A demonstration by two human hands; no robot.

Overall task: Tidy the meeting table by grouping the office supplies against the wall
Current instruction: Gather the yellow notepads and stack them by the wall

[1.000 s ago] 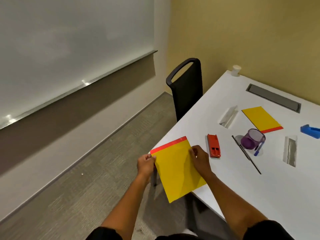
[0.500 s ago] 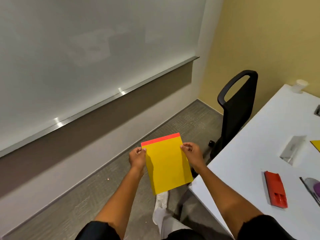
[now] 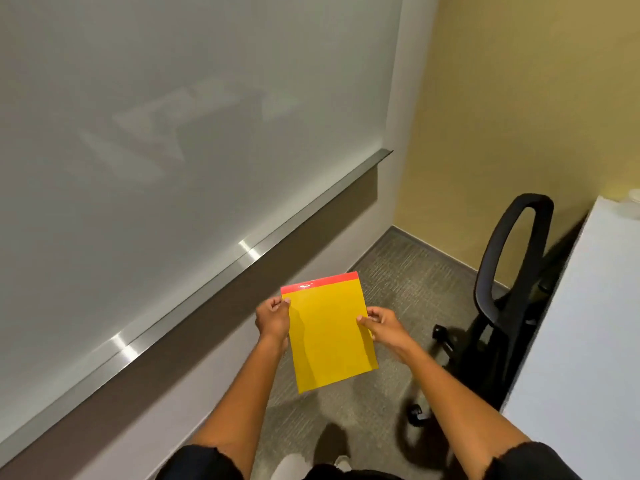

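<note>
The left hand [image 3: 273,318] and right hand [image 3: 381,325] each pinch a side edge of the yellow pad [image 3: 329,336], held in the air over the floor with its long axis pointing away and the red binding strip farthest. The worktop [image 3: 588,341] lies to the right, so the right hand is nearer. The yellow wall [image 3: 519,116] stands beyond its far end.

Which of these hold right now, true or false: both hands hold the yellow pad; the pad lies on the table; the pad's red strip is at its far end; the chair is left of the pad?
1. Both hands hold the yellow pad: true, left hand and right hand pinch its side edges.
2. The pad lies on the table: false, it is held above the floor.
3. Red strip at far end: true.
4. Chair left of pad: false, right.
</note>
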